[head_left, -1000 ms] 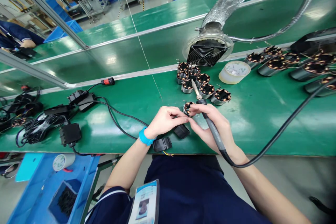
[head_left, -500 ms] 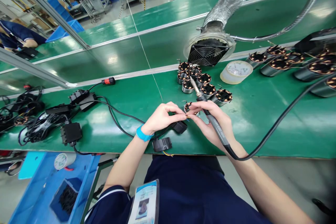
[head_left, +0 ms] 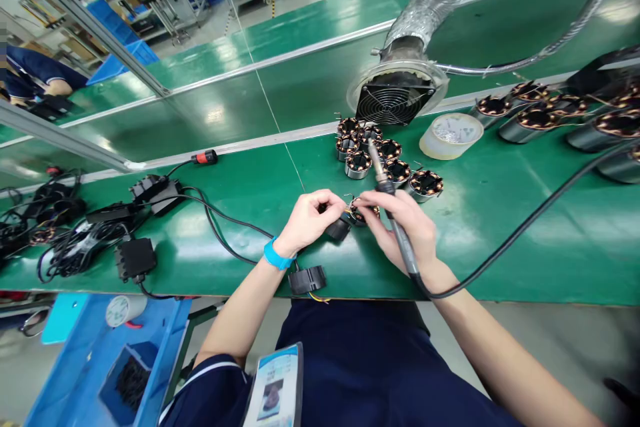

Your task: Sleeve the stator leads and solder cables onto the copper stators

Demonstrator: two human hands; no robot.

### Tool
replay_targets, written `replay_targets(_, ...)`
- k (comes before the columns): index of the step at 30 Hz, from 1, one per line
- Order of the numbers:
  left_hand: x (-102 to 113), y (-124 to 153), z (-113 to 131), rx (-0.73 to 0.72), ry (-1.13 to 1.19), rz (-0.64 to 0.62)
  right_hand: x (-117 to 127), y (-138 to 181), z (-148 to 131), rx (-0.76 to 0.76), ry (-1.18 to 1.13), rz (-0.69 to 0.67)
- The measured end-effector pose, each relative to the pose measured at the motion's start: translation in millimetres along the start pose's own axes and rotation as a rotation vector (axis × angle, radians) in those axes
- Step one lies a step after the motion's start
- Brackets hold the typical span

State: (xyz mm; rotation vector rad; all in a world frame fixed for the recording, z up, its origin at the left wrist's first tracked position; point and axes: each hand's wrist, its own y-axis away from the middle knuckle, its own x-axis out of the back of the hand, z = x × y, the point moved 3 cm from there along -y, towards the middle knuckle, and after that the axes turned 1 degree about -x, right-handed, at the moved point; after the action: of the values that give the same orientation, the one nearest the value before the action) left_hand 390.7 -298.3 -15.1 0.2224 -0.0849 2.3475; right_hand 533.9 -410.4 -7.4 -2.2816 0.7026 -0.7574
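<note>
My right hand [head_left: 415, 230] is closed around a soldering iron [head_left: 404, 243], whose metal tip points up and away over a cluster of wound motor stators [head_left: 359, 164]. Its thumb and index finger reach to a single stator [head_left: 367, 215] with copper windings, partly hidden by them. Opposite, my left hand [head_left: 316, 217] pinches thin coloured wires [head_left: 347, 209] at that stator's left side. A black housing part [head_left: 339, 229] sits just under the left fingers. Nearer the table edge lies a round black cap [head_left: 307, 279] with coloured wires coming out.
A fume extractor [head_left: 395, 103] with a foil duct stands behind the stators, beside a white tub [head_left: 451, 136]. More stators [head_left: 535, 124] stand at right. Black cables and boxes [head_left: 135, 255] lie at left. A thin line [head_left: 273, 103] hangs down toward my left hand.
My hands have moved slightly apart, showing more of the stator between them. The soldering iron has shifted a little and stands steeper.
</note>
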Motion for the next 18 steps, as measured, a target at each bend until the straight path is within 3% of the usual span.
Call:
replay_targets(6, 5, -15, -17, 0.063, 0.070, 0.072, 8, 6, 27, -0.260, -0.135, 0.175)
replay_targets(13, 5, -19, -22, 0.100, 0.075, 0.064, 13, 9, 25, -0.197, 0.001, 0.226)
replay_targets(18, 5, -20, -23, 0.104, 0.074, 0.056, 13, 11, 23, -0.101, 0.009, 0.164)
